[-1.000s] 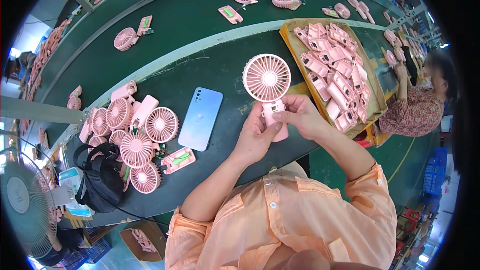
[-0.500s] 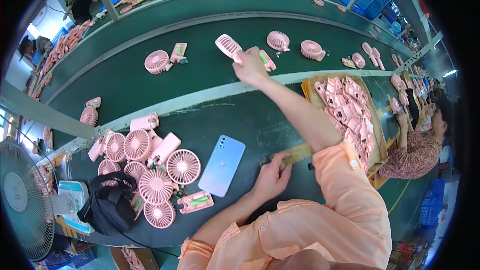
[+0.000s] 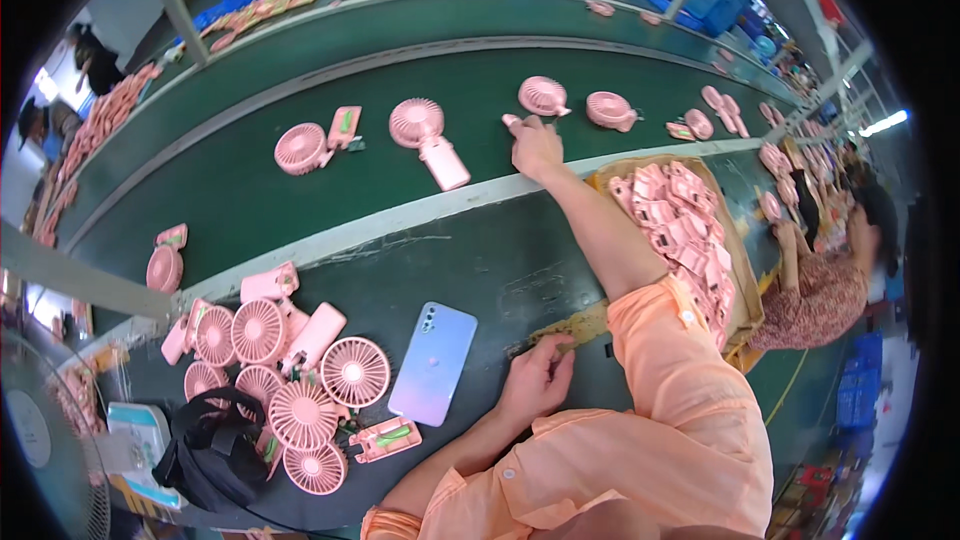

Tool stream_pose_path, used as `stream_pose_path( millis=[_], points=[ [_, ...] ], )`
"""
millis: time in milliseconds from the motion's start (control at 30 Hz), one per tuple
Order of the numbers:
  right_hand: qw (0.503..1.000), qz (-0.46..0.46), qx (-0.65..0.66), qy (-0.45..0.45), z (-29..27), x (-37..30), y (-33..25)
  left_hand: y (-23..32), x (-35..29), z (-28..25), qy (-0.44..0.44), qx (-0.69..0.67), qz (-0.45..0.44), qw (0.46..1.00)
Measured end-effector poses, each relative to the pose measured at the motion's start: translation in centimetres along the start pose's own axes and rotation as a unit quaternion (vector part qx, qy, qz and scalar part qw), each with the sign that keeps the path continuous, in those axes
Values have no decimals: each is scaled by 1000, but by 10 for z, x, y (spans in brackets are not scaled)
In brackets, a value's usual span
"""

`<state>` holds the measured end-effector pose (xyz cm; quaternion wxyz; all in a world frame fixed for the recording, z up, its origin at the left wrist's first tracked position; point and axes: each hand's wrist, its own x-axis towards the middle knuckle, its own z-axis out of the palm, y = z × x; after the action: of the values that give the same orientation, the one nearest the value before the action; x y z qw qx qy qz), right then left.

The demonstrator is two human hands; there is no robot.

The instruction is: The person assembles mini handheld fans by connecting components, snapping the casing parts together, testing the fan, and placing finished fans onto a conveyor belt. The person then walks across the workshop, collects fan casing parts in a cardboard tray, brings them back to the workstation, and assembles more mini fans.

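Over the green belt (image 3: 340, 202), my right hand (image 3: 538, 148) has its fingers closed around a pink fan handle part, whose end (image 3: 513, 122) sticks out to the left; the hand hides the rest. Just beyond it lies a round pink fan head (image 3: 543, 95). To its left a pink handheld fan (image 3: 443, 162) rests on the belt, handle toward me. My left hand (image 3: 537, 377) lies on the bench (image 3: 490, 275) with loosely curled fingers slightly apart and nothing visible in them. Beside it is a blue-violet phone (image 3: 435, 363).
A pile of pink fans (image 3: 304, 415) covers the bench's left, with a black bag (image 3: 212, 450) against it. Right of my right arm stands a carton (image 3: 742, 240) of pink shells. A co-worker (image 3: 815, 305) sits at the right. A pale rail (image 3: 400, 217) borders the belt.
My right hand has let go of the pink fan, which now lies on the belt, and has moved right onto the handle part by the fan head. My left hand stays on the bench.
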<state>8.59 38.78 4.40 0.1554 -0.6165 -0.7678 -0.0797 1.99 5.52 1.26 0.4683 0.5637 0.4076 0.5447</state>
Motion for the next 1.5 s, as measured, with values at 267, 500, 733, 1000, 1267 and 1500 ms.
stream_pose_path(
  millis=[267,500,733,1000,1267,1500],
  points=[
    [989,-13,136,48,-88,-61,29,12,-2,16,16,49,-7,999],
    [955,-184,211,93,-176,-186,38,16,8,5,-27,-392,-317,863],
    [849,-360,369,-112,-205,-316,19,28,-38,-13,-319,-545,-372,680],
    [957,-221,167,-87,-201,-303,-6,62,-87,38,-349,-361,-432,749],
    [941,-63,319,-95,-166,-285,3,70,-101,39,-223,-246,-445,832],
    [439,195,877,-31,-148,-314,53,78,-91,25,-161,-235,-419,862]
  ],
)
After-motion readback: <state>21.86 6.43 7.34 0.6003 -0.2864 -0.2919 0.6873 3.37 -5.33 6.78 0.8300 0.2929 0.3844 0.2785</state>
